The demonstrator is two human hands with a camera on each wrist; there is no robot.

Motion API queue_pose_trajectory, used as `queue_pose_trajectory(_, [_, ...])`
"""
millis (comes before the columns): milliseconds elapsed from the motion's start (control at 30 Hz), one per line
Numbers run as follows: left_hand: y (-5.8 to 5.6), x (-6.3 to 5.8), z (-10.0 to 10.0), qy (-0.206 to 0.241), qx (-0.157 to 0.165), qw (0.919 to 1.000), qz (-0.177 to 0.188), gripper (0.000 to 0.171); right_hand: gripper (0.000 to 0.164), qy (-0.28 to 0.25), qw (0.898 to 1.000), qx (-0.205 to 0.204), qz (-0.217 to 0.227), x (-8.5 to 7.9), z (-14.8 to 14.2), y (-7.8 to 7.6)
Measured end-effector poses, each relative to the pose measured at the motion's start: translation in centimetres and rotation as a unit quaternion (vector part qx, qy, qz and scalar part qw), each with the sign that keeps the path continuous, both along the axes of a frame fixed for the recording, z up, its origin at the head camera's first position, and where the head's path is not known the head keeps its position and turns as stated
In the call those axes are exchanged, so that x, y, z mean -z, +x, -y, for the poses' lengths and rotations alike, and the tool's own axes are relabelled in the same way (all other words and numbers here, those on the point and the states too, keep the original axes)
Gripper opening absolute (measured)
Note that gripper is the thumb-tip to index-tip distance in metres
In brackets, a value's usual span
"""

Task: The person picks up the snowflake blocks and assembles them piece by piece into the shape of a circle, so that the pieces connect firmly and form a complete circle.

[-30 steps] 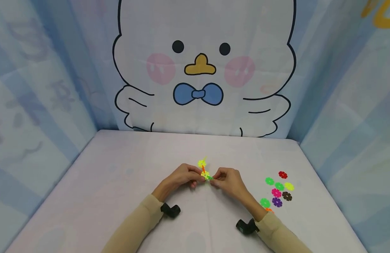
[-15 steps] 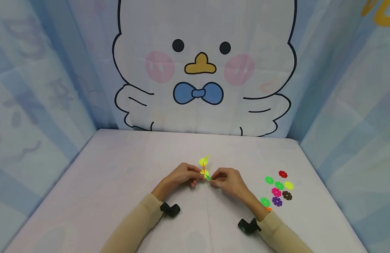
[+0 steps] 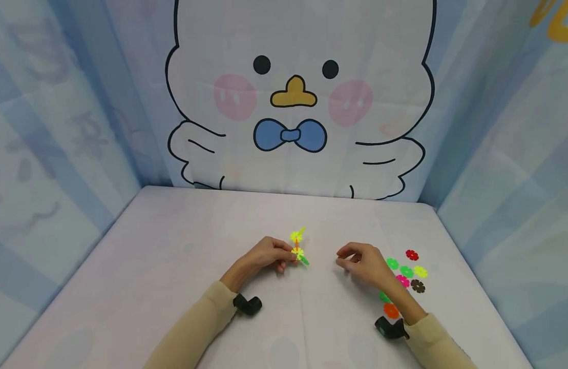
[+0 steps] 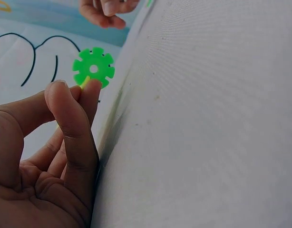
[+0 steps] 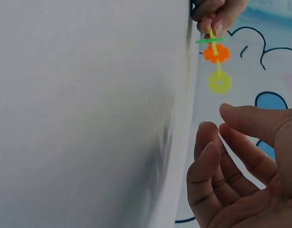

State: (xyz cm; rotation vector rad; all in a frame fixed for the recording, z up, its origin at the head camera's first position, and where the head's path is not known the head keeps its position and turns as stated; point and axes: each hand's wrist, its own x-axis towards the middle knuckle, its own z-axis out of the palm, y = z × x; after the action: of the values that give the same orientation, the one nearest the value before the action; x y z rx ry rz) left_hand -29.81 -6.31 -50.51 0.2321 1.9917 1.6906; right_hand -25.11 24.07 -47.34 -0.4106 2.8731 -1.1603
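Between thumb and forefinger, my left hand (image 3: pixel 270 254) pinches a chain of interlocked plastic snowflake discs. In the right wrist view an orange disc (image 5: pixel 224 53) joins it, with a yellow disc (image 5: pixel 226 84) at the far end. A green disc (image 4: pixel 106 64) stands slotted onto the gripped yellow one, facing the left wrist camera. My right hand (image 3: pixel 364 261) hovers to the right of the chain, fingers loosely bent and holding nothing. Its thumb and fingertips are apart in the right wrist view.
Loose discs lie at the right of the white table (image 3: pixel 210 220), among them red (image 3: pixel 412 254), yellow (image 3: pixel 420 271), brown (image 3: pixel 418 285), pink (image 3: pixel 402 280), orange (image 3: pixel 391 310) and several green ones. My right forearm covers part of them. A curtain with a cartoon bird stands behind.
My right hand has let go of the green disc and moved right, toward the loose discs. The green disc stays on the chain. My left hand has barely moved.
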Motion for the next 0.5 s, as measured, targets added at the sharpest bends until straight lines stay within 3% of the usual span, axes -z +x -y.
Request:
queue_pose_trajectory(233, [-0.1, -0.2, 0.0, 0.000, -0.004, 1.0000, 0.003, 0.029, 0.018, 0.036, 0.998, 0.042, 0.001, -0.7, -3.6, 0.2])
queue_pose_trajectory(500, [0.1, -0.3, -0.1, -0.001, 0.002, 1.0000, 0.005, 0.028, 0.025, 0.067, 0.994, 0.090, 0.002, -0.4, -7.6, 0.8])
